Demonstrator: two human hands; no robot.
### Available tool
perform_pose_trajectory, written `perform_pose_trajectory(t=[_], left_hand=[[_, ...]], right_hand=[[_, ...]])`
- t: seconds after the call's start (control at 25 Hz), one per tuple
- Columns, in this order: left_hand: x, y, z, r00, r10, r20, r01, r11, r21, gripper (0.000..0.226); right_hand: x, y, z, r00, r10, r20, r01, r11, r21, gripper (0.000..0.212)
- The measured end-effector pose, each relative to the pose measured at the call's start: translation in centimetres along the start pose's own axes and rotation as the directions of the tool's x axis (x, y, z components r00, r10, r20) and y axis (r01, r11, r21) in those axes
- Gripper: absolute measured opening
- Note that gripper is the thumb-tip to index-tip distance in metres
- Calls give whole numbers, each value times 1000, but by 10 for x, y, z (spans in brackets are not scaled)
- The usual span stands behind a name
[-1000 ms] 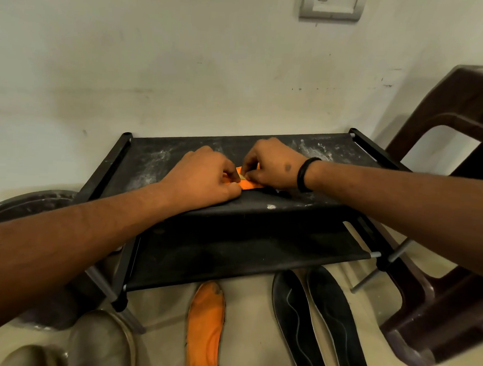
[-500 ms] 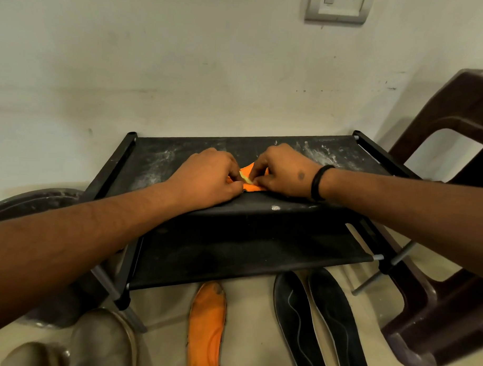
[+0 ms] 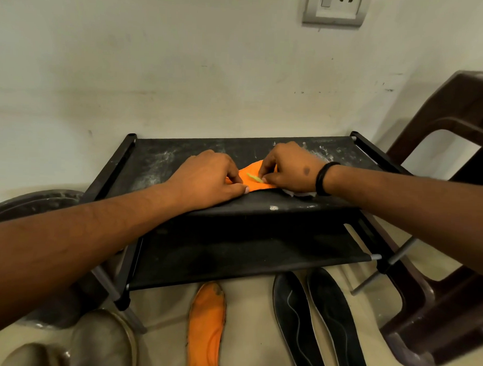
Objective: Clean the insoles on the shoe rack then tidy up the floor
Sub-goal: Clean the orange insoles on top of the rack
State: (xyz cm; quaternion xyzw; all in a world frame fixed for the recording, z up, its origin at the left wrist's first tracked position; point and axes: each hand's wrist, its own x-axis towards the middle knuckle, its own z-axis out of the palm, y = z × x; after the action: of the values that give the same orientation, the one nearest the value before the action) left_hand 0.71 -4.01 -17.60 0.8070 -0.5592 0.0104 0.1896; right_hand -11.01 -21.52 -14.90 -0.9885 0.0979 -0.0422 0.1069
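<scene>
An orange insole (image 3: 255,182) lies on the dusty top shelf of a black shoe rack (image 3: 159,163). My left hand (image 3: 207,179) holds the insole's left part down with curled fingers. My right hand (image 3: 288,168) pinches a small green-yellow tool (image 3: 254,177) against the insole's middle. A bit of white cloth (image 3: 300,193) shows under my right wrist. A second orange insole (image 3: 206,326) lies on the floor in front of the rack. Two black insoles (image 3: 320,322) lie beside it on the right.
A dark brown plastic chair (image 3: 453,190) stands right of the rack. A round dark metal basin (image 3: 28,205) sits at the left. Grey-brown shoes (image 3: 103,339) are at the bottom left. A wall socket (image 3: 335,9) is above.
My right hand has slid to the right along the insole, uncovering more orange between my hands. The view has shifted slightly downward.
</scene>
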Motion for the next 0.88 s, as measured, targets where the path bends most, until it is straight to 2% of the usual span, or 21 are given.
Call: perform_pose_trajectory(t=[0.12, 0.32, 0.4, 0.52, 0.6, 0.8, 0.88], left_hand=[[0, 0, 0, 1000, -10, 4, 10, 1000, 0, 23], [-1, -3, 1, 1000, 13, 1, -13, 1000, -3, 24], [0, -1, 1, 1000, 9, 6, -9, 1000, -7, 23], [0, 2, -1, 1000, -9, 9, 9, 1000, -11, 20], [-1, 2, -1, 1000, -8, 12, 8, 1000, -8, 20], [-2, 1, -1, 1000, -15, 13, 14, 1000, 11, 23], [-2, 3, -2, 1000, -21, 14, 21, 1000, 9, 24]], right_hand=[[3, 8, -4, 995, 91, -32, -94, 992, -82, 18], [-12, -21, 3, 998, -52, 34, 51, 998, 20, 15], [-14, -16, 2, 998, -65, 26, 64, 998, 30, 14], [-7, 5, -4, 996, 84, -6, -85, 995, -54, 17], [-7, 6, -5, 992, 121, -22, -122, 988, -92, 18], [-19, -24, 4, 999, -39, 34, 40, 999, -37, 19], [-18, -16, 1, 1000, -15, 21, 15, 999, -32, 17]])
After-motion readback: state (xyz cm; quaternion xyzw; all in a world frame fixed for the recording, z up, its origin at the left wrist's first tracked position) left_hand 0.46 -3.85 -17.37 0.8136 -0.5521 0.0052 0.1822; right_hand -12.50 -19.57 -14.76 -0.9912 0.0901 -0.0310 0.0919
